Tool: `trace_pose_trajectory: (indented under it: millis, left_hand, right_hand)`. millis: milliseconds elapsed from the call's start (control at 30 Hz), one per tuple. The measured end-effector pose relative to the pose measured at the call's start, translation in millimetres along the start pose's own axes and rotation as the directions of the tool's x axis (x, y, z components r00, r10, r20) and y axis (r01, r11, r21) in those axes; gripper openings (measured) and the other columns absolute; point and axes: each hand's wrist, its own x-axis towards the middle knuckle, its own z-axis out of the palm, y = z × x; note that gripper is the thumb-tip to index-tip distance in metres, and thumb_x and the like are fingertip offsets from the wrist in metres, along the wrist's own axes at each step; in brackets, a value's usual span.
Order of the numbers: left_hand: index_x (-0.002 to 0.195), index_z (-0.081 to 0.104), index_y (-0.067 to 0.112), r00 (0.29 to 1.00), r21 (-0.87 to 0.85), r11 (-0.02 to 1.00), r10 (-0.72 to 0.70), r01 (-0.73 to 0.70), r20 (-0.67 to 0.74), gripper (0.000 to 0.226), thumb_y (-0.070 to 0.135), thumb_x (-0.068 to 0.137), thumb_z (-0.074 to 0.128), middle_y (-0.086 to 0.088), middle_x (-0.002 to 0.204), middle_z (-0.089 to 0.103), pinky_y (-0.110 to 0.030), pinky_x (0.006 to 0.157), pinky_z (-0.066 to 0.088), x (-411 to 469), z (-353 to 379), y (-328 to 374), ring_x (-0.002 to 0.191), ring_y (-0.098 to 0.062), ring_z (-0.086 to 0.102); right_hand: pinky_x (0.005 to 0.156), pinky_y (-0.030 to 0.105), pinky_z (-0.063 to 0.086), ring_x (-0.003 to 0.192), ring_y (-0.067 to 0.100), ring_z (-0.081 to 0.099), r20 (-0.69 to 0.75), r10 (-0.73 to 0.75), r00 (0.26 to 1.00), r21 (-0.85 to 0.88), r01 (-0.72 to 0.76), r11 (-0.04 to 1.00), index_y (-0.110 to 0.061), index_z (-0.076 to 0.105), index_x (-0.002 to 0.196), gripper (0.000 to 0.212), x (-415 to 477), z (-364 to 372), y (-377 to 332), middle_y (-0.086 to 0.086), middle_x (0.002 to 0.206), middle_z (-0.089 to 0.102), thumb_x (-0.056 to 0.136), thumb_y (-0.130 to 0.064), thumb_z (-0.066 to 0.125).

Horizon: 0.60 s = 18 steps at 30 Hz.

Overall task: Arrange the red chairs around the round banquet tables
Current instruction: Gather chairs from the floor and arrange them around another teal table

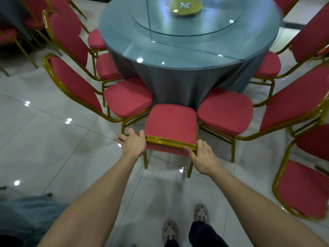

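We stand on the near side of the table (pixel 188 56), facing it. Our left hand (pixel 132 142) grips the left corner of the gold top rail of the chair (pixel 171 122), with the thumb hooked over the rail toward the table. Our right hand (pixel 203 157) grasps the right corner of the same rail, fingers curled over it and the thumb lying along its near face. The chair stands upright on the tiled floor (pixel 53 139) at the table's near edge; its red seat points toward the table, and the seat's front reaches the hanging grey cloth (pixel 170 82). It sits between the left neighbour chair (pixel 128 98) and the right neighbour chair (pixel 225 110), whose seats lie just beside its own. More red chairs (pixel 106 65) ring the table's left and right sides. A spare chair (pixel 302 189) stands well apart from the table on its right, nearer to us. On the table's glass top rests a round glass turntable (pixel 187 31), with a green plate (pixel 186 5) at its middle. Our shoes (pixel 201 213) stand on the floor, on the side of the chair away from the table.
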Motion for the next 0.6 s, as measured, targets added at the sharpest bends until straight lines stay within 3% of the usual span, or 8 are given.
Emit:
trace_pose_trajectory:
  millis: [333,433,533,600]
  left_hand:
    - [0.152,0.037,0.013,1.000,0.003,1.000,-0.013,0.013,-0.018,0.061,0.054,0.106,0.034,-0.042,0.168,-0.008,-0.070,0.128,0.005,27.3,35.5,64.3,0.157,-0.058,-0.020]
    - [0.153,0.036,0.014,1.000,-0.014,1.000,-0.007,0.007,-0.030,0.064,0.058,0.107,0.033,-0.039,0.169,-0.010,-0.071,0.128,0.011,33.4,37.9,73.4,0.157,-0.057,-0.021]
    - [0.165,0.024,0.017,0.998,0.060,0.998,-0.004,0.000,0.067,0.088,0.078,0.102,0.026,-0.040,0.169,-0.011,-0.072,0.127,0.007,32.3,25.8,76.7,0.157,-0.059,-0.019]
    - [0.169,0.017,0.021,0.986,0.204,0.979,-0.014,-0.020,0.164,0.106,0.093,0.092,0.018,-0.039,0.170,-0.005,-0.072,0.127,0.006,31.3,10.5,76.2,0.158,-0.058,-0.010]
  right_hand:
    - [0.089,0.045,0.047,0.101,0.022,0.053,-0.008,0.028,1.000,-0.066,-0.029,0.997,-0.029,0.043,0.106,0.069,65.7,-53.3,31.5,-0.003,0.107,0.049,0.092,-0.093,0.020]
    - [0.092,0.046,0.048,0.102,0.022,0.055,-0.008,0.028,1.000,-0.074,-0.029,0.997,-0.031,0.042,0.103,0.067,72.0,-57.5,32.2,-0.005,0.106,0.049,0.092,-0.094,0.019]
    - [0.103,0.054,0.045,0.111,0.026,0.056,0.055,0.046,0.997,-0.099,-0.041,0.994,-0.030,0.045,0.108,0.068,72.4,-67.8,26.2,-0.001,0.115,0.054,0.094,-0.091,0.020]
    - [0.107,0.056,0.043,0.116,0.028,0.057,0.064,0.044,0.997,-0.095,-0.038,0.995,-0.028,0.051,0.114,0.074,67.7,-72.5,20.3,0.002,0.121,0.059,0.093,-0.092,0.022]
